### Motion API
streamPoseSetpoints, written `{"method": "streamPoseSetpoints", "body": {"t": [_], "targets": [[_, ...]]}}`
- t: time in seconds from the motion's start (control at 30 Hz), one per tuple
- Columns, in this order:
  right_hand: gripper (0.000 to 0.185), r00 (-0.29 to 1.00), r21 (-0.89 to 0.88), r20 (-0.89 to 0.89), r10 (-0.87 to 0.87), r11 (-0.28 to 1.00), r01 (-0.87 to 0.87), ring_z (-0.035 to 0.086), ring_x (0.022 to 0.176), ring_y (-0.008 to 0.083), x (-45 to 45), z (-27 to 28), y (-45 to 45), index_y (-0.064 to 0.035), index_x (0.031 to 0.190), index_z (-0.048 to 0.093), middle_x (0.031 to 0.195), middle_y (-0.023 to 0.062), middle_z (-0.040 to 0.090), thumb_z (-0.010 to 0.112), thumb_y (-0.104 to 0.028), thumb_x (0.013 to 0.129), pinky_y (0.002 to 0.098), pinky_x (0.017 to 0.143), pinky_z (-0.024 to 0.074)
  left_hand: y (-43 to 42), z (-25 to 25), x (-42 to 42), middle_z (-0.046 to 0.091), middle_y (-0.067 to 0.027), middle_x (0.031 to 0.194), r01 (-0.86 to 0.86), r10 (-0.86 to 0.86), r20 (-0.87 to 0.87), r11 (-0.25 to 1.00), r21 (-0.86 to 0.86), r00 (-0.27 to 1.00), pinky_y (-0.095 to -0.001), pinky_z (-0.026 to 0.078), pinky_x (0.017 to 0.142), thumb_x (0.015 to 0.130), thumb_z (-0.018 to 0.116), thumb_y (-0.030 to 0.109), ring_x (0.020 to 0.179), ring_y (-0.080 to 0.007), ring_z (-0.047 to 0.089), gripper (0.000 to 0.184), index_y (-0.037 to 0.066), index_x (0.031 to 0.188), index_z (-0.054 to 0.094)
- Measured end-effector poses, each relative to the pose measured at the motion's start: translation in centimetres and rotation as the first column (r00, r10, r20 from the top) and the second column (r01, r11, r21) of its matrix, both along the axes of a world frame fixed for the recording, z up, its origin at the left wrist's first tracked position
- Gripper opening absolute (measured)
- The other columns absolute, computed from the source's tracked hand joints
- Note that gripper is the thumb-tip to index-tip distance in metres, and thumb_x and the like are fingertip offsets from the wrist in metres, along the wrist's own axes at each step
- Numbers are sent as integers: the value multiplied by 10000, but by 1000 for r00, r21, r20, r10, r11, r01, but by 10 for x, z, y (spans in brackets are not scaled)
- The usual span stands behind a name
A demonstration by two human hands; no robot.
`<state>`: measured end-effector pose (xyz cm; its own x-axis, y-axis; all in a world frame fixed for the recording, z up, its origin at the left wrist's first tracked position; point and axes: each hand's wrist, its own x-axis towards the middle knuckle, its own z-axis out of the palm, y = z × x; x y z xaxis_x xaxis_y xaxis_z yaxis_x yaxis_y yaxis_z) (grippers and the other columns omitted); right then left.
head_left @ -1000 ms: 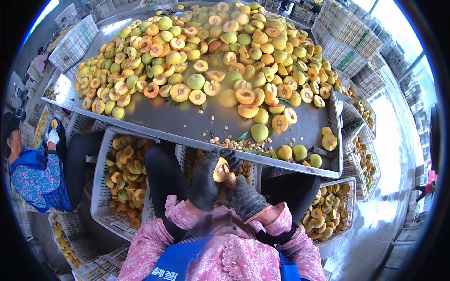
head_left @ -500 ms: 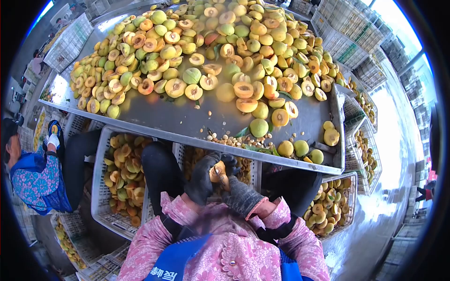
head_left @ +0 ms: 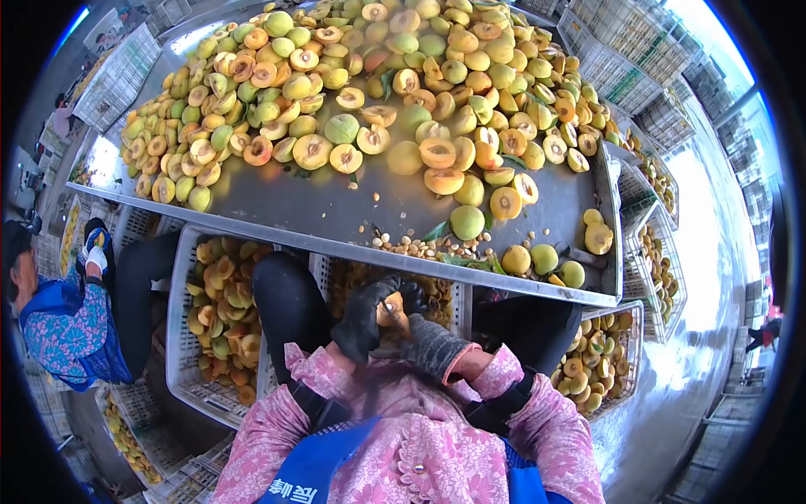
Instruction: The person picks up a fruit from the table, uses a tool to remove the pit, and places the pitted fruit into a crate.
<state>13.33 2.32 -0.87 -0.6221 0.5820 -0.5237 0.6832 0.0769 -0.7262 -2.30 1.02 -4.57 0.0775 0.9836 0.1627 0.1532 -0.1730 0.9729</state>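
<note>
Both my hands wear dark gloves and meet over a crate between my knees, just below the table's front edge. My left hand [head_left: 359, 321] is closed around a cut peach half [head_left: 390, 309], its orange flesh facing up. My right hand [head_left: 432, 340] is closed beside it, against the fruit; a thin brownish piece, perhaps a tool's handle, shows at its fingers, too small to name. Above them, the metal table [head_left: 277, 208] carries a large heap of halved and whole peaches [head_left: 311, 151]. Loose pits [head_left: 411, 246] lie along its front edge.
Crates of peach halves stand at the left [head_left: 178, 336] and the right [head_left: 638, 344], with more beyond the table's right end. A co-worker [head_left: 71, 328] in a blue apron sits at the far left, holding fruit. Stacked white crates [head_left: 617, 63] rise at the back right.
The view has shifted slightly, so the table and heap sit a little differently. My hands stay together on the peach half, with small changes in finger position.
</note>
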Motion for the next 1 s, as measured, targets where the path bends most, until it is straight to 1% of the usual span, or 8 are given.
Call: {"method": "streamPoseSetpoints", "body": {"t": [0.33,0.53,0.63,0.67,0.77,0.87,0.9,1.0], "targets": [[343,987,130,-31,-159,978,162,584,752,432,-9,-66,-23,9,1077,484,828,260,599,553,-195,810,465,658,463,-13,-63,7,627,-179,978,-256,233,-216,963,-86,948,-363,478,810,783,554,118,916,-314,611,424,7,1190,509],[337,994,164,-103,-31,985,47,596,756,413,-17,-63,-18,-5,1090,501,825,245,608,545,-215,830,447,635,464,-11,-63,9,627,-177,961,-258,293,147,940,-222,945,-361,493,759,776,543,120,872,-306,620,328,33,1088,592],[336,992,164,-112,-66,983,84,603,740,394,-16,-59,-20,-11,1056,536,794,236,618,570,-255,827,425,622,467,-9,-63,-2,646,-156,925,-159,172,-275,985,69,946,-344,502,723,806,552,154,831,-247,641,243,26,999,628],[339,989,175,-115,-87,979,107,606,733,388,-15,-57,-20,-12,1040,550,783,233,621,583,-272,824,417,617,469,-8,-62,-2,650,-153,908,-141,143,-227,990,27,963,-345,503,716,804,558,158,819,-244,643,236,24,984,632],[395,989,80,-147,-10,997,22,597,698,384,-14,-72,-17,-7,1014,576,727,212,617,632,-329,793,398,615,470,-5,-51,-2,646,-138,943,-57,45,-127,994,-96,991,-342,500,748,812,560,146,849,-235,637,246,16,1017,604],[404,975,-374,-168,-142,925,70,598,776,357,-16,-12,0,-1,1029,575,820,203,630,645,-314,783,409,680,460,-6,-47,-6,625,-117,1065,15,-9,23,972,-234,1000,-329,491,831,839,537,100,941,-224,615,310,7,1134,541],[382,978,-345,-165,-129,936,66,598,733,318,-16,-13,-1,-9,1023,588,793,171,629,646,-305,788,394,663,465,-7,-45,-2,626,-114,1051,8,43,169,958,-286,985,-327,494,826,842,533,94,931,-220,615,299,6,1128,544],[303,966,-205,-254,-43,979,-10,595,646,210,-13,-35,-3,-42,1034,615,752,92,627,625,-249,814,347,626,477,-6,-71,-8,625,-101,1005,13,-4,43,976,-219,999,-318,501,806,861,527,107,893,-202,615,265,5,1104,556]]}}
